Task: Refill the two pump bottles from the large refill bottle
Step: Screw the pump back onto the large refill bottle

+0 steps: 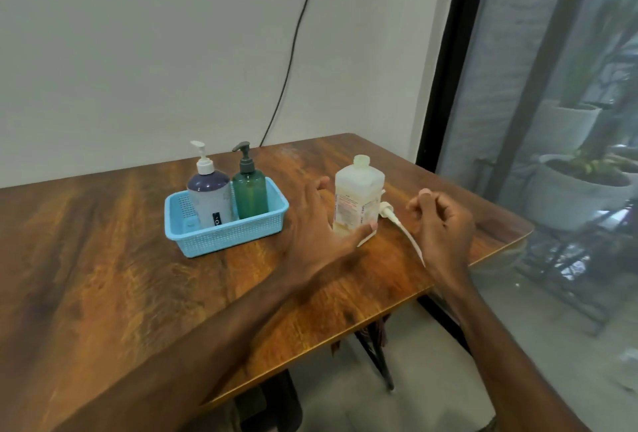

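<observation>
Forearms (214, 338) reached over the desk (103, 259) to the uncapped refill bottle (359, 196); no pouring had begun.

Left hand (321, 224) was spread wide at the refill bottle, thumb against its lower front, fingers off its left side, not closed round it. Right hand (443, 221) hovered just to its right, fingers loosely curled with nothing visible in them. A white pump (388, 209) lay on the desk between that hand and the bottle, its tube trailing toward the camera (touching the bottle or only beside it, I could not tell). Purple bottle (209, 196) and green bottle (250, 193) stood upright side by side in a blue basket (224, 241) further left, pumps still on. By my reading only the refill bottle's opening was done. Both small bottles remained to be opened, filled and closed.
</observation>
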`<state>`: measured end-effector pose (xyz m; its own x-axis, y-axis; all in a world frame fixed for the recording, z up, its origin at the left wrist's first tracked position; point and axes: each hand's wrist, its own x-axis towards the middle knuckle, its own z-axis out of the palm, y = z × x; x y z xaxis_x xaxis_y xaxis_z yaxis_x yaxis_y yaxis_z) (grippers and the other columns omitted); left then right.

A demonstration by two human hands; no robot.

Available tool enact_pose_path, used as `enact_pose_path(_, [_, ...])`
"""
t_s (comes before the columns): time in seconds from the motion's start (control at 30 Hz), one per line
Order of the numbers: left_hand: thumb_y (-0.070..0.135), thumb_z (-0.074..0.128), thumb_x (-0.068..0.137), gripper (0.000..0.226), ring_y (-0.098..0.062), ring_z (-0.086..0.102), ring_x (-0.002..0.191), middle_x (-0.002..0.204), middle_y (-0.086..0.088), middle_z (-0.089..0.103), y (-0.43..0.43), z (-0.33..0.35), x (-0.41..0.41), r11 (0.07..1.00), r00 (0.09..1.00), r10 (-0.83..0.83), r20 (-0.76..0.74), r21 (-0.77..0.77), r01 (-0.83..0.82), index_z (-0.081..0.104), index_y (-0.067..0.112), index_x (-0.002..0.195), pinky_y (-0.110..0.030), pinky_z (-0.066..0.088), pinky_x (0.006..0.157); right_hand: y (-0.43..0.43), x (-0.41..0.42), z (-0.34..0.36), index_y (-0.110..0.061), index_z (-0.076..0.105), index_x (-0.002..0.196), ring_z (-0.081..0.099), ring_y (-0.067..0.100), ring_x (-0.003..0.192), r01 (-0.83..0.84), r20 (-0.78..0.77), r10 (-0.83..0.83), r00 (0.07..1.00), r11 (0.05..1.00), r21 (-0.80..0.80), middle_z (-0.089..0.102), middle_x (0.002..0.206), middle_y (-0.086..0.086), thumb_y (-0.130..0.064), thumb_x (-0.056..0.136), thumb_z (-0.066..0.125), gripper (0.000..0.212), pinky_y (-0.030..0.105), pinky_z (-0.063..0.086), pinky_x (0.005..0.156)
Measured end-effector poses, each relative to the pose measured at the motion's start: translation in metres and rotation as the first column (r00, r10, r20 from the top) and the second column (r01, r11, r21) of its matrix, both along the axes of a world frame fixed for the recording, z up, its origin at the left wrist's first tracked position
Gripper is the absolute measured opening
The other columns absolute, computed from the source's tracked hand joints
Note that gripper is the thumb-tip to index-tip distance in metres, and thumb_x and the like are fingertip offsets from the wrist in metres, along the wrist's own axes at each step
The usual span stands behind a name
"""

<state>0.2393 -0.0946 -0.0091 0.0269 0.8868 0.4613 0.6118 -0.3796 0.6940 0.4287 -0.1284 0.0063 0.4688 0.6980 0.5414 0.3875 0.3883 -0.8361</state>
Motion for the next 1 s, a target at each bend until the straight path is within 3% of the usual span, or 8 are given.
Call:
enact_pose_path(0.13, [0.071, 0.080, 0.073, 0.111, -0.017, 0.037, 0.147, 0.160, 0.004, 0.035, 0.013, 0.003, 0.019, 0.985, 0.996, -0.085, -0.022, -0.152, 0.081, 0.018, 0.030, 0.154, -0.028, 0.026, 0.112, 0.038, 0.021, -0.019, -0.026, 0.070, 0.106, 0.064, 0.008, 0.097, 0.020, 0.177, 0.036, 0.984, 0.952, -0.306, 0.068, 0.103, -0.011, -0.038, 0.099, 0.057, 0.018, 0.030, 0.053, 0.083])
enact_pose_path(0.33, [0.048, 0.086, 0.080, 0.089, -0.021, 0.053, 0.138, 0.155, 0.003, 0.049, 0.023, 0.009, 0.006, 0.974, 0.990, -0.077, 0.122, -0.202, 0.100, 0.033, 0.029, 0.149, -0.037, 0.049, 0.106, 0.073, 0.006, -0.032, -0.022, 0.061, 0.128, 0.060, 0.009, 0.105, -0.018, 0.320, 0.166, 0.933, 0.907, -0.420, 0.063, 0.120, -0.009, -0.035, 0.100, 0.061, 0.031, 0.028, 0.054, 0.085])
enact_pose_path(0.4, [0.056, 0.088, 0.074, 0.090, -0.017, 0.057, 0.133, 0.152, 0.005, 0.053, 0.019, 0.006, -0.010, 0.973, 0.987, -0.086, 0.132, -0.200, 0.112, 0.037, 0.034, 0.145, -0.044, 0.055, 0.104, 0.076, 0.000, -0.032, -0.023, 0.061, 0.126, 0.055, 0.007, 0.102, -0.007, 0.368, 0.168, 0.915, 0.916, -0.402, 0.058, 0.115, -0.013, -0.034, 0.099, 0.062, 0.029, 0.024, 0.049, 0.080])
enact_pose_path(0.6, [0.048, 0.088, 0.077, 0.088, -0.003, 0.055, 0.119, 0.150, 0.008, 0.055, -0.015, 0.004, -0.051, 0.970, 0.991, -0.119, 0.063, -0.204, 0.130, 0.039, 0.032, 0.148, -0.017, 0.049, 0.083, 0.080, -0.014, -0.034, -0.029, 0.066, 0.096, 0.060, 0.008, 0.096, 0.019, 0.397, 0.173, 0.901, 0.900, -0.435, 0.064, 0.112, -0.006, -0.033, 0.091, 0.072, 0.009, 0.020, 0.046, 0.065])
enact_pose_path(0.73, [0.047, 0.086, 0.079, 0.085, 0.000, 0.052, 0.118, 0.147, 0.012, 0.054, -0.038, 0.002, -0.072, 0.974, 0.989, -0.147, 0.002, -0.174, 0.145, 0.035, 0.034, 0.146, -0.007, 0.042, 0.076, 0.067, -0.037, -0.033, -0.029, 0.063, 0.084, 0.063, 0.008, 0.077, 0.005, 0.452, 0.227, 0.863, 0.889, -0.457, 0.066, 0.088, -0.009, -0.032, 0.089, 0.076, 0.013, 0.031, 0.058, 0.067])
enact_pose_path(0.8, [0.047, 0.085, 0.080, 0.084, -0.002, 0.053, 0.121, 0.146, 0.013, 0.054, -0.044, 0.003, -0.079, 0.976, 0.987, -0.161, -0.006, -0.151, 0.158, 0.035, 0.034, 0.146, -0.006, 0.041, 0.077, 0.056, -0.052, -0.028, -0.027, 0.062, 0.079, 0.062, 0.008, 0.071, 0.002, 0.503, 0.260, 0.824, 0.887, -0.461, 0.065, 0.080, -0.008, -0.029, 0.089, 0.076, 0.017, 0.027, 0.052, 0.059])
enact_pose_path(0.87, [0.047, 0.084, 0.081, 0.084, -0.002, 0.052, 0.121, 0.144, 0.014, 0.054, -0.044, 0.005, -0.086, 0.977, 0.986, -0.164, -0.023, -0.140, 0.159, 0.033, 0.033, 0.147, -0.006, 0.041, 0.079, 0.048, -0.062, -0.025, -0.028, 0.058, 0.078, 0.061, 0.008, 0.070, 0.009, 0.545, 0.279, 0.791, 0.885, -0.466, 0.064, 0.078, -0.008, -0.026, 0.088, 0.077, 0.021, 0.026, 0.048, 0.055])
enact_pose_path(1.0, [0.051, 0.081, 0.083, 0.086, 0.001, 0.048, 0.120, 0.140, 0.019, 0.050, -0.045, 0.004, -0.097, 0.981, 0.986, -0.162, -0.048, -0.116, 0.156, 0.029, 0.034, 0.149, -0.006, 0.040, 0.082, 0.040, -0.070, -0.018, -0.025, 0.059, 0.090, 0.063, 0.012, 0.076, 0.087, 0.638, 0.312, 0.704, 0.854, -0.513, 0.065, 0.086, -0.005, -0.029, 0.084, 0.081, 0.023, 0.039, 0.060, 0.068])
